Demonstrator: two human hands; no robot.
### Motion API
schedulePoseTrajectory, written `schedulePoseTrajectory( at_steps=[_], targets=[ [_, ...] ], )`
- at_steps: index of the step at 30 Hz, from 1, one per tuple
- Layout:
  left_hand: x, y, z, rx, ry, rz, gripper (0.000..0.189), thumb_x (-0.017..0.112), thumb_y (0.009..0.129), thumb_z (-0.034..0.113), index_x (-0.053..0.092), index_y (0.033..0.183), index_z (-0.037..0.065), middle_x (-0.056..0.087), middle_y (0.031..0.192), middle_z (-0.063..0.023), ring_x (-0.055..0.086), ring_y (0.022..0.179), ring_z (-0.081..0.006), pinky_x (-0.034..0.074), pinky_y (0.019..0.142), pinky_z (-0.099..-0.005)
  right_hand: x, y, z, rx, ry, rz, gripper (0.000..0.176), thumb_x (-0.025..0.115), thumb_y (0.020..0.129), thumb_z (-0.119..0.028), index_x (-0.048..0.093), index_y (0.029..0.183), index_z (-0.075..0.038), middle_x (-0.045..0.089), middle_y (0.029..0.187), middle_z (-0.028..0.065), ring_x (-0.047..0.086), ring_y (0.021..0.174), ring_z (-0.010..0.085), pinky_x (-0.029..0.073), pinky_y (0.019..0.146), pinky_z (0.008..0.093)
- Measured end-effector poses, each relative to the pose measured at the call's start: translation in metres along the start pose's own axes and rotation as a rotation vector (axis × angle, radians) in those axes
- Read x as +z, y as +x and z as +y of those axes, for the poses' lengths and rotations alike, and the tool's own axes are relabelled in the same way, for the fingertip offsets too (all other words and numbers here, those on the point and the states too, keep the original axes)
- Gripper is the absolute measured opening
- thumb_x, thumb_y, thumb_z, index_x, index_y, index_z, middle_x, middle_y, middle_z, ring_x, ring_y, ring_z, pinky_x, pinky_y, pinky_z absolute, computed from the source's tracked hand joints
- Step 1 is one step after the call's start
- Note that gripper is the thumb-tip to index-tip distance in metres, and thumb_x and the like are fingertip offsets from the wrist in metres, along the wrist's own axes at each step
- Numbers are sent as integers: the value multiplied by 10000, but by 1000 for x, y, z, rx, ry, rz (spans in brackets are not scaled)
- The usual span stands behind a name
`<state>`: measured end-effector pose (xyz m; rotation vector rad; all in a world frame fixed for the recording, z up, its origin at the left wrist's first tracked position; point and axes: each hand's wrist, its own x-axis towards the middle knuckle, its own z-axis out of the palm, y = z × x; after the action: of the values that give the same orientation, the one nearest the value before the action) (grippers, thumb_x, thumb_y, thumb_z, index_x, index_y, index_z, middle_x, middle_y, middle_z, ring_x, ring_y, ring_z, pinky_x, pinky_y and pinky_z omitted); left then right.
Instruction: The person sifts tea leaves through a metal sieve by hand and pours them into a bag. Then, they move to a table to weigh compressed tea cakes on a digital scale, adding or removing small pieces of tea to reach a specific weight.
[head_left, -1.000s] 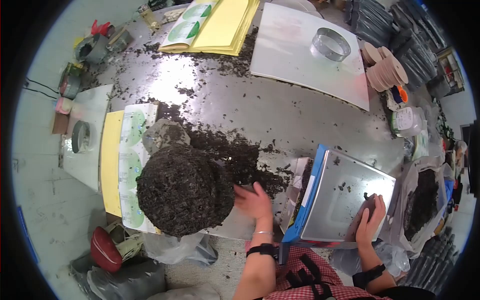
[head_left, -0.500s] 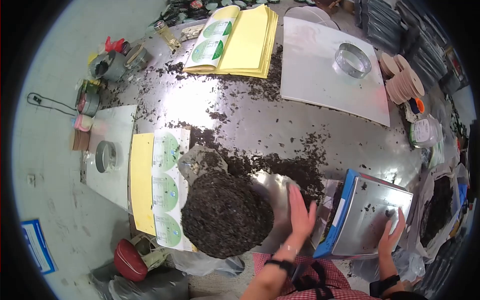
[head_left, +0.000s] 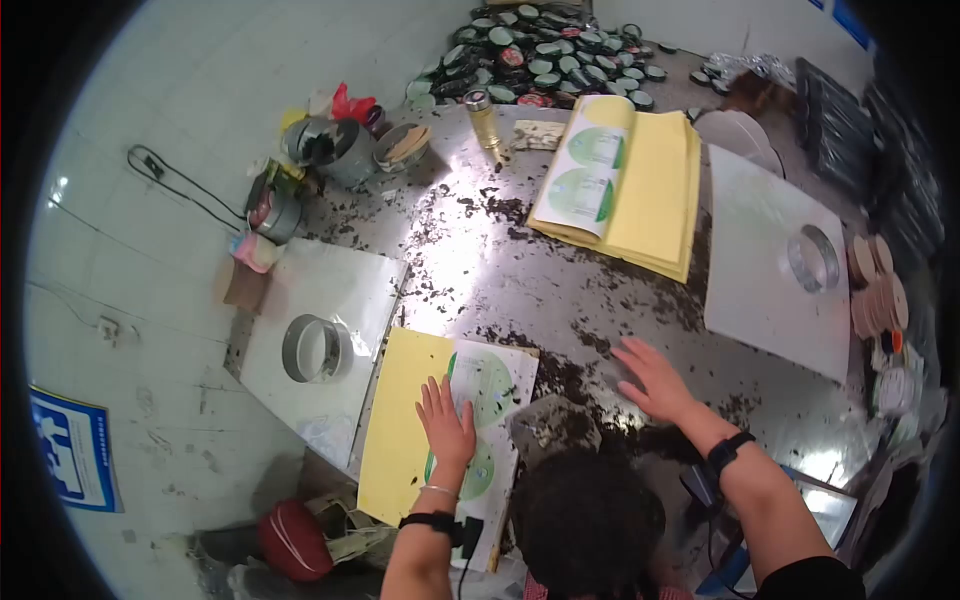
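Observation:
My left hand (head_left: 447,428) is open, palm down with its fingers stretched out, over the label sheets (head_left: 490,390) printed with green circles. These sheets lie on yellow paper (head_left: 400,430) at the table's near side. My right hand (head_left: 660,382) is open too, fingers apart and holding nothing, above scattered dark flakes (head_left: 570,385) on the metal table. Between my forearms sits a dark round pile (head_left: 585,525) that looks like dried seaweed, partly cut off by the frame's bottom edge. A crumpled translucent piece of plastic (head_left: 555,425) lies just beyond it.
Metal rings (head_left: 312,348) rest on pale boards at left and right. More yellow paper with labels (head_left: 655,190) lies at the back, near a bottle (head_left: 482,120). Tins (head_left: 340,150) line the left edge. Brown discs (head_left: 880,300) are stacked right. A blue-edged box (head_left: 820,505) lies lower right.
My left hand has gone from the pile's right side across to the label sheets. My right hand has left the blue-edged box and moved left over the table. The view has shifted.

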<state>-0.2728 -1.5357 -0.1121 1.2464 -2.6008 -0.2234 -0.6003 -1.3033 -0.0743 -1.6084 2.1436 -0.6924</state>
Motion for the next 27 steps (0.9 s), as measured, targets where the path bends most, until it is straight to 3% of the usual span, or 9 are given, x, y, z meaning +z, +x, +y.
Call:
schedulePoseTrajectory(
  at_steps=[2,8,11,13,15,17,21,23,27],
  targets=[
    [32,-8,-8,-32,94,-47,666,551,943,333,348,1519,66,352,1543,-229,348,1400,-435,209,1166,-569,11,60,-2,-62,-44,-20,534,572,958,-297,465,1451,-125,390,1535,169,321,1433,383,285,1171,482],
    [26,5,2,-90,-15,-58,747,592,876,308,334,1518,26,381,1512,-248,408,1336,-425,312,1095,-513,114,191,15,-371,-163,-230,507,482,999,-291,438,1470,-108,379,1553,137,294,1458,345,226,1208,461],
    [23,7,1,-96,-57,-67,745,597,872,310,342,1517,35,387,1506,-246,414,1331,-417,312,1093,-513,123,164,6,-437,80,-403,488,467,1002,-243,442,1459,-74,392,1543,144,316,1447,356,229,1206,466],
    [26,8,1,-95,-59,-65,739,602,872,295,344,1516,40,389,1506,-238,413,1331,-412,318,1085,-508,100,141,21,-465,118,-330,484,474,997,-223,452,1448,-50,415,1528,142,351,1432,343,247,1202,467],
    [27,6,1,-112,-18,-64,736,606,871,276,342,1518,46,390,1507,-229,409,1335,-407,326,1080,-499,91,108,48,-651,166,-501,470,504,985,-195,476,1434,-57,435,1514,135,400,1403,335,283,1191,480],
    [28,10,1,-116,-29,-54,738,614,864,295,357,1510,47,394,1506,-227,413,1328,-411,326,1080,-502,69,97,39,-571,299,-727,483,512,978,-175,463,1447,-66,432,1519,126,398,1406,334,284,1193,485],
    [29,5,3,-141,-50,-61,749,622,854,318,370,1510,59,396,1509,-218,417,1323,-406,326,1081,-497,95,137,31,-831,267,-522,522,539,948,-153,458,1458,-78,421,1531,109,365,1431,316,269,1204,475],
    [31,4,2,-124,-26,-47,744,621,853,312,373,1511,66,400,1508,-215,428,1314,-400,329,1079,-495,97,141,38,-993,-60,-603,574,567,893,-133,465,1455,-79,400,1549,96,325,1456,311,256,1211,473],
    [32,-1,8,-122,-13,-41,731,612,857,297,377,1509,65,411,1500,-216,447,1301,-407,339,1076,-500,85,87,54,-874,39,-671,612,596,821,-117,475,1416,-32,350,1576,127,311,1464,316,256,1207,484]
  ],
)
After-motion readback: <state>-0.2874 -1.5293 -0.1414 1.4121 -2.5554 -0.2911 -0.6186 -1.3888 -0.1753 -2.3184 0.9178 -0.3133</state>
